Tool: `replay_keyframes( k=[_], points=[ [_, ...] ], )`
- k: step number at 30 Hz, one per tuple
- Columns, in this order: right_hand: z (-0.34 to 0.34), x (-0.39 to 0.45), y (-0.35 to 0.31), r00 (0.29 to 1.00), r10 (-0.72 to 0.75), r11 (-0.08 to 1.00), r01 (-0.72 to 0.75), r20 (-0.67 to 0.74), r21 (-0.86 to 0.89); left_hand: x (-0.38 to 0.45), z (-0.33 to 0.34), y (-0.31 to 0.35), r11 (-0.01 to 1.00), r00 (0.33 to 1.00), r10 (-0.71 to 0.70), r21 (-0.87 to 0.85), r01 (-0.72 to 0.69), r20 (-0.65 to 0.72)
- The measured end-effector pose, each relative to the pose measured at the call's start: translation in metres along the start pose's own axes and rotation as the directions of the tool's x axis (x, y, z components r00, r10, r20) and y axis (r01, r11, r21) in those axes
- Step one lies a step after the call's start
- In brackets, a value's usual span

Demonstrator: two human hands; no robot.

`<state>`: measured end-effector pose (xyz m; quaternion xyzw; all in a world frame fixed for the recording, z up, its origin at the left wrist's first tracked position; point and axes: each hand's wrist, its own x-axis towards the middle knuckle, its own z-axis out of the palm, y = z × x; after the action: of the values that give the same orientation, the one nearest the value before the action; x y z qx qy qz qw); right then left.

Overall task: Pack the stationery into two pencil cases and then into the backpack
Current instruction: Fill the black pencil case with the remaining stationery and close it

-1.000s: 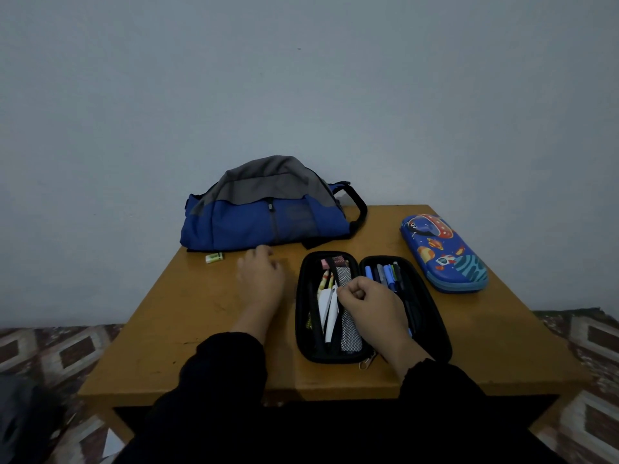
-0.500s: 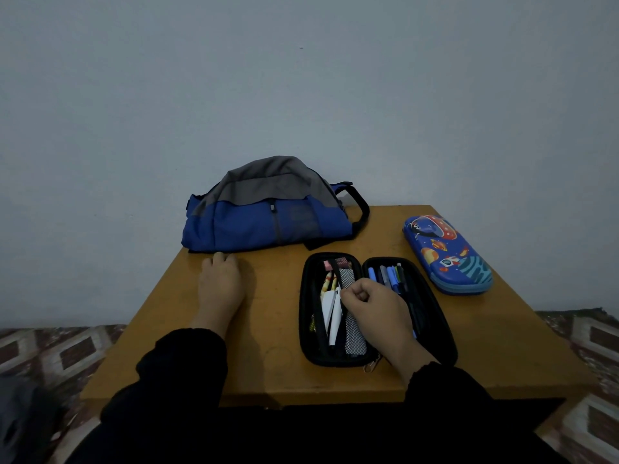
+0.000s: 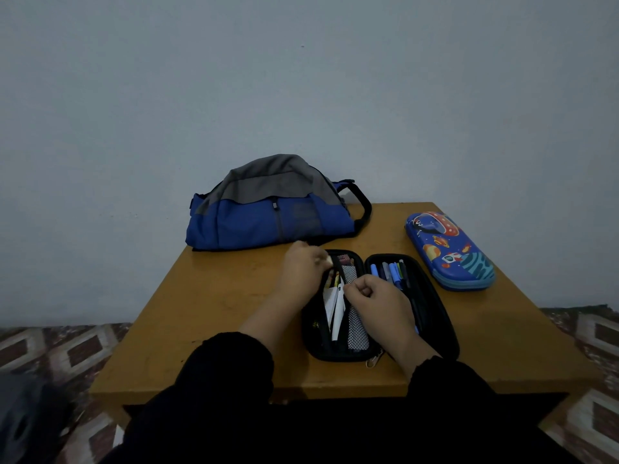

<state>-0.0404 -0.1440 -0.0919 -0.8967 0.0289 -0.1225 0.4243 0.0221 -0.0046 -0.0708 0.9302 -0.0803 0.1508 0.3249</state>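
- I'm looking down at the wooden table (image 3: 214, 316) in the lower middle of the frame, with my two black sleeves coming in from the bottom edge.
- The black pencil case (image 3: 435, 316) lies open flat at centre, its two halves side by side.
- My left hand (image 3: 301, 267) sits over the upper left corner of that case, fingers bent around a small pale thing (image 3: 329, 261); it is too blurred for me to name.
- My right hand (image 3: 378, 303) is over the middle of the case, fingers curled tight at the mesh divider (image 3: 356, 329); I cannot tell whether it pinches the mesh or holds nothing.
- In the left half I see white pens (image 3: 335, 304) lying lengthwise, just left of the mesh.
- In the right half, blue pens (image 3: 393, 274) stick out above my right knuckles.
- The space-print pencil case (image 3: 449, 249), blue with planets and a rocket, lies zipped up at the right of the table, apart from the black one.
- The blue and grey backpack (image 3: 268, 216) rests at the far edge, upper centre, against the wall, its black strap (image 3: 363, 209) looping out to the right.
- A metal zip pull (image 3: 375, 358) pokes from the near edge of the black case.
- Patterned floor tiles (image 3: 67, 349) show at both lower sides of the frame.
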Motion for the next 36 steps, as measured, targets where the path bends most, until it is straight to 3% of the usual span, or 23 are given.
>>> replay_keyframes(
  k=[3, 8, 11, 15, 19, 21, 27, 32, 36],
  points=[
    [0.0, 0.0, 0.0, 1.0, 0.008, 1.0, -0.008, -0.001, 0.019, -0.007, 0.016, 0.006, 0.997, 0.999, 0.049, 0.064, -0.049, 0.001],
    [0.0, 0.0, -0.001, 1.0, 0.019, 1.0, -0.019, 0.001, 0.016, -0.02, 0.019, 0.004, 0.999, 0.993, -0.011, -0.037, 0.006, -0.116],
    [0.001, 0.0, -0.001, 1.0, 0.02, 1.0, -0.02, -0.003, 0.011, -0.024, 0.02, 0.001, 1.0, 0.991, -0.02, -0.014, 0.019, -0.131],
    [0.001, 0.0, -0.002, 1.0, 0.013, 1.0, -0.013, -0.003, 0.009, -0.024, 0.023, 0.002, 0.999, 0.995, -0.013, 0.031, 0.016, -0.099],
    [0.0, -0.001, -0.002, 1.0, 0.013, 1.0, -0.013, 0.003, 0.014, -0.027, 0.018, -0.002, 0.995, 0.999, 0.013, -0.098, -0.018, -0.052],
    [0.0, -0.001, -0.002, 1.0, 0.002, 1.0, -0.003, 0.008, 0.009, -0.028, 0.02, -0.004, 0.996, 0.999, 0.01, -0.083, -0.014, -0.051],
    [0.001, -0.001, -0.002, 0.991, -0.135, 0.991, 0.134, -0.022, -0.006, -0.026, 0.025, -0.002, 0.984, 0.97, -0.177, -0.043, 0.172, -0.169],
    [-0.004, -0.001, -0.003, 0.995, -0.099, 0.993, 0.101, 0.026, -0.058, -0.028, 0.022, -0.001, 0.981, 0.973, -0.174, 0.065, 0.185, -0.153],
    [-0.001, 0.003, -0.002, 0.995, -0.063, 0.981, 0.076, 0.077, -0.177, -0.028, 0.021, -0.002, 0.977, 0.966, -0.192, 0.057, 0.205, -0.173]
  ],
)
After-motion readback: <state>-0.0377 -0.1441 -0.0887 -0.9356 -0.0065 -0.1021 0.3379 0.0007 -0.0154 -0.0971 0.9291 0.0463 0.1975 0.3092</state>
